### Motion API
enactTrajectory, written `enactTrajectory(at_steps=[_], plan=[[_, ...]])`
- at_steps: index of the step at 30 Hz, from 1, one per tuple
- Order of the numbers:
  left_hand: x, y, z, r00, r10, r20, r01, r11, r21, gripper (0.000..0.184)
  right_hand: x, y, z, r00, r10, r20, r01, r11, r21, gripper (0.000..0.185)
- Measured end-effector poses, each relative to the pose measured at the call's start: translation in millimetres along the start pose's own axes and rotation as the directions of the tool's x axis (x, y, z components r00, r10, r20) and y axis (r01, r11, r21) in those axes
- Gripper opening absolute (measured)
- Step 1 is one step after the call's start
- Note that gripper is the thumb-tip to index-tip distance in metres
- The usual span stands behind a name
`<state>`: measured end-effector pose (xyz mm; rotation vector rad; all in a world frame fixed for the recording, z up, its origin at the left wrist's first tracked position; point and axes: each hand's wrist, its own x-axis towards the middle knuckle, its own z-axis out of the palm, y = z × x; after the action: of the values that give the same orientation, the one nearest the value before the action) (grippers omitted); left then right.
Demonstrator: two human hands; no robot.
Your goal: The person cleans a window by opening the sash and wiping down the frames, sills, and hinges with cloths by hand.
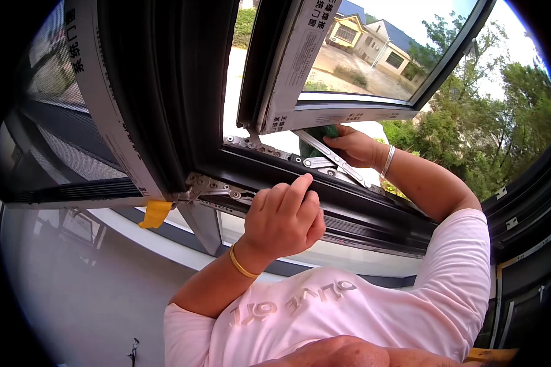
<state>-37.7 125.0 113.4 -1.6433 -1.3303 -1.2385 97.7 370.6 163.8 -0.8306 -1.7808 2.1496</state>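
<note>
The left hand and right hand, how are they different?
The left hand is in front of the black window frame; the right hand reaches beyond it. The left wears a gold bracelet, the right a silver bracelet. The right holds green cloth; the left's fingers curl without cloth. Neither wears a glove.

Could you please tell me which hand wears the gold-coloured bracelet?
The left hand, in front of the black frame; the right hand wears silver-coloured jewellery instead.

- left hand (281, 220) before the window frame (373, 212)
- right hand (354, 147) beyond it, below the sash (355, 115)
- hinge arm (333, 157) between both hands
- screen panel (107, 107) far left
- houses (386, 46) behind the sash
</note>
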Motion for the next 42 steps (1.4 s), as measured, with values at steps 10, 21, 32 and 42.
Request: enactTrajectory(at_steps=[10, 21, 32, 42], plan=[[-3.6, -1.7, -1.0, 0.998, 0.014, 0.057, -0.015, 1.0, 0.017, 0.022, -15.0, 7.8, -117.5, 0.711, -0.117, -0.693, 0.357, 0.91, 0.212, 0.032], [1.1, -2.4, -2.1, 0.992, 0.036, 0.12, -0.044, 0.997, 0.063, 0.028, -30.7, -14.2, -298.5, 0.115, -0.09, -0.989, 0.199, 0.978, -0.066, 0.031], [0.3, -6.4, -4.3, 0.99, 0.083, 0.116, -0.09, 0.995, 0.049, 0.028, -37.5, -35.0, -168.2, 0.506, 0.015, -0.863, 0.288, 0.939, 0.186, 0.017], [-2.3, -6.0, -3.9, 0.997, 0.079, 0.028, -0.078, 0.997, -0.024, 0.023, -54.6, -49.7, 78.7, 0.846, -0.461, 0.268, 0.392, 0.197, -0.899, 0.041]])
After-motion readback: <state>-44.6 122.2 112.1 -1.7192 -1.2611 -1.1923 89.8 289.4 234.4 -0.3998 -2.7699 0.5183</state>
